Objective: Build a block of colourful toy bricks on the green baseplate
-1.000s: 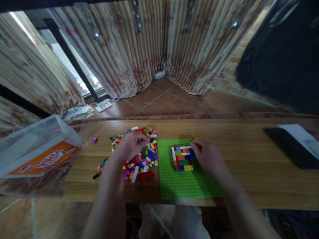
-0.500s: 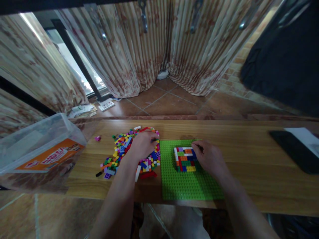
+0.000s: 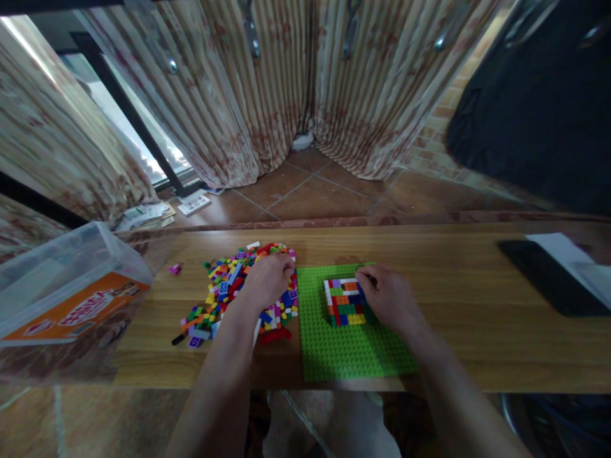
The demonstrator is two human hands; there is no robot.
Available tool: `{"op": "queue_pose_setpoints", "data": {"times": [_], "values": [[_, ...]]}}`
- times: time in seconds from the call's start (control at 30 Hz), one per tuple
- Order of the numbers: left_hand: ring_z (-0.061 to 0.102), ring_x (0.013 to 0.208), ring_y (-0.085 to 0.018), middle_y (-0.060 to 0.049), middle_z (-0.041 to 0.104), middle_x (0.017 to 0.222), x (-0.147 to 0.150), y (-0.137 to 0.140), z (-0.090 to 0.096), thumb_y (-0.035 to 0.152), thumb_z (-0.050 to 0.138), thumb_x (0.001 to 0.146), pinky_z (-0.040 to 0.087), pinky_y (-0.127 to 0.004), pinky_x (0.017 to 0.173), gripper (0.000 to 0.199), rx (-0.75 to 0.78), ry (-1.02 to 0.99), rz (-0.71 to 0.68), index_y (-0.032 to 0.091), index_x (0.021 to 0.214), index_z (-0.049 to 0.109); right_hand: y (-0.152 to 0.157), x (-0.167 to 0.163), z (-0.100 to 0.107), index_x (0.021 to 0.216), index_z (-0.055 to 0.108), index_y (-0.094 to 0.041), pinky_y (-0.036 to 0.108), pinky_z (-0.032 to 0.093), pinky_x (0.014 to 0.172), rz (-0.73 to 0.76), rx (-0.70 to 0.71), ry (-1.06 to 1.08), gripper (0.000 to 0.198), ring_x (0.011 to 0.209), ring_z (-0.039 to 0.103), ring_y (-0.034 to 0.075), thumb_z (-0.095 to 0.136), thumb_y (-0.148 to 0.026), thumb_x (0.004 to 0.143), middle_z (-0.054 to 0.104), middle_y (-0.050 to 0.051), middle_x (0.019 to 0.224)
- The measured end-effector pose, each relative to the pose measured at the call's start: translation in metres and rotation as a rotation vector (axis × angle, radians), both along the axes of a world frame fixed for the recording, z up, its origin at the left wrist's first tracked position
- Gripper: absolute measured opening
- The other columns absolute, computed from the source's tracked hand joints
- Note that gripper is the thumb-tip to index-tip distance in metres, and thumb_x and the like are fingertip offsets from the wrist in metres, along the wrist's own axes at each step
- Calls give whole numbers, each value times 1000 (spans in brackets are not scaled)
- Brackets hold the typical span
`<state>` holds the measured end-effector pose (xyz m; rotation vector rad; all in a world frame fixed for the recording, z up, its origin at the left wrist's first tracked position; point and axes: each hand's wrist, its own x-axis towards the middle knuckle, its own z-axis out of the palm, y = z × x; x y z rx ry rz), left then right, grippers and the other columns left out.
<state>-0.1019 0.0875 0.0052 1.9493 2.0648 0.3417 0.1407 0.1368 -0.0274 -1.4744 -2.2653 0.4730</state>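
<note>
My left hand (image 3: 270, 280) is over the right side of a loose pile of coloured toy building bricks (image 3: 231, 277). Its fingers are curled together, and whatever they may hold is hidden. My right hand (image 3: 386, 296) is at the upper right corner of a flat, many-coloured brick build (image 3: 346, 302), thumb and forefinger pinched close to it. Anything between those fingertips is too small to make out. The build sits on a green studded baseplate (image 3: 334, 356), and my right hand covers part of its right edge.
A clear plastic bin (image 3: 71, 273) with an orange label stands at the left end of the wooden table (image 3: 458, 267). On the right lie a dark flat board (image 3: 548, 280) and white paper (image 3: 563, 251). One pink brick (image 3: 175, 270) lies apart from the pile. Curtains hang beyond.
The whole view has shifted slightly. My left hand remains over the pile, its fingers drawn closer together. My right hand stays pinched at the build's corner.
</note>
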Motion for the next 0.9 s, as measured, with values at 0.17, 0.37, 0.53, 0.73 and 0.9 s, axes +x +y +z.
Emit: {"op": "queue_pose_setpoints", "data": {"times": [0.17,0.37,0.53,0.73,0.9], "values": [[63,74,-18,-6,70,81,0,-1,1,12,46,85,45,-28,70,24,-16,1,-19,18,78,68,1,2,2,82,70,-19,28,40,67,-5,-12,-9,23,74,62,19,49,-24,90,70,7,83],[65,94,-20,-6,72,103,-7,-6,8,4,47,76,48,-30,87,36,-83,-78,-77,19,98,72,2,4,3,82,70,-19,27,40,68,-15,-6,3,22,73,61,18,50,-25,90,69,6,81],[65,88,-20,-4,71,102,-8,-7,10,5,53,71,50,-29,84,40,-110,-66,-68,22,100,74,1,2,3,81,69,-19,28,40,69,-14,-11,-10,23,76,61,18,49,-24,90,69,6,84],[65,83,-19,-4,73,94,-7,-7,10,8,54,75,49,-29,81,28,-70,-74,-70,20,91,73,0,2,5,81,69,-19,27,40,69,-23,-27,-10,23,75,61,18,49,-24,90,69,5,82],[62,69,-15,-1,70,77,-3,-10,15,17,54,81,48,-26,68,18,13,-244,-70,19,88,70,1,2,6,80,69,-20,28,39,69,-11,-20,-13,24,74,60,18,48,-24,91,68,5,80]]}}
